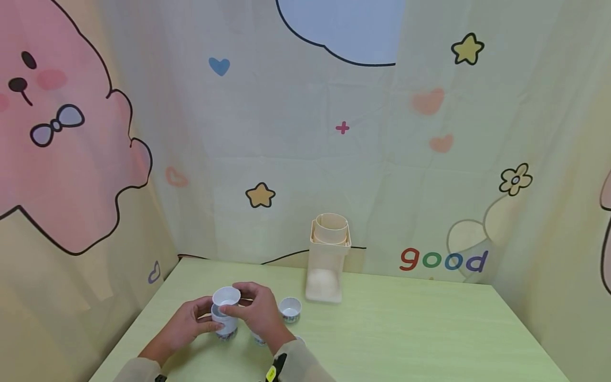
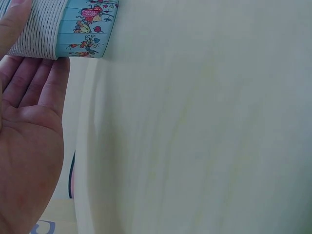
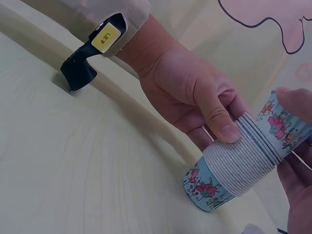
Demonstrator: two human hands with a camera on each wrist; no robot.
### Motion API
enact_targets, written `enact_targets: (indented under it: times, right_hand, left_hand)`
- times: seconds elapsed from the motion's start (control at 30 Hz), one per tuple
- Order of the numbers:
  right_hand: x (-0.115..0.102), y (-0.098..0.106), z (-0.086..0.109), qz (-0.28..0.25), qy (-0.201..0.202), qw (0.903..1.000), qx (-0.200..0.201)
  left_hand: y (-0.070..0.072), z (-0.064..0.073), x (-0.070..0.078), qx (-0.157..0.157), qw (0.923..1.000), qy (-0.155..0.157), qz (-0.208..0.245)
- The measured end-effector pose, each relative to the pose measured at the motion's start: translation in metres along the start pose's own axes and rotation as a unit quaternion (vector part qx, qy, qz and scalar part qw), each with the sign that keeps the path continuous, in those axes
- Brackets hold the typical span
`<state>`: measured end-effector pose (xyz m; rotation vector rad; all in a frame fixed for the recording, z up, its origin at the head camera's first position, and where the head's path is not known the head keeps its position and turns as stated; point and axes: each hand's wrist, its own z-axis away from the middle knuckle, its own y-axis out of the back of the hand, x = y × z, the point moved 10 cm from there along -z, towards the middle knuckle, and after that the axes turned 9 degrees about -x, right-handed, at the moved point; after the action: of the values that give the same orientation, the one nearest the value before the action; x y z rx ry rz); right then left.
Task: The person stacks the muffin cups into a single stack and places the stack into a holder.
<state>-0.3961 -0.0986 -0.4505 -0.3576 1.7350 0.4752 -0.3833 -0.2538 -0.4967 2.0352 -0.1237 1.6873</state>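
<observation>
1. The left hand (image 1: pixel 188 322) holds a stack of paper cups (image 1: pixel 230 324) near the left part of the tabletop (image 1: pixel 410 329); in the left wrist view its fingers lie under the stack and its thumb over it.
2. The right hand (image 1: pixel 264 312) holds a single cup (image 1: pixel 226 295) between thumb and fingers, mouth up, at the top of that stack. The lower end of this cup meets the stack's uppermost rim; how far it sits inside cannot be told.
3. The stack shows many white rims packed close together, with a light blue base printed with red flowers. Whether that base touches the tabletop is hard to tell.
4. A loose cup (image 1: pixel 290 310) stands upright just beyond the right hand. Another cup (image 1: pixel 259 338) shows only in part between the stack and the right forearm, and a sliver of white rim (image 1: pixel 299 339) peeks out by the right sleeve (image 1: pixel 303 361).
5. Farther back, a beige plastic holder (image 1: pixel 326 270) stands upright, with a round tube (image 1: pixel 331 233) set in its square top.
6. Behind the tabletop hangs a cloth (image 1: pixel 296 127) printed with hearts, stars and the word "good".
</observation>
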Motion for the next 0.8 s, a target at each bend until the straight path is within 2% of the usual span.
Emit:
enact_targets:
  times: [0.33, 0.8]
  right_hand:
    - [0.005, -0.003, 0.001, -0.001, -0.015, 0.9999, 0.000]
    - [0.016, -0.005, 0.002, 0.025, -0.025, 0.9993, -0.008]
  left_hand:
    - [0.001, 0.000, -0.001, 0.004, 0.9999, 0.015, -0.001]
    - [0.002, 0.002, 0.000, 0.010, 0.9999, 0.004, 0.008]
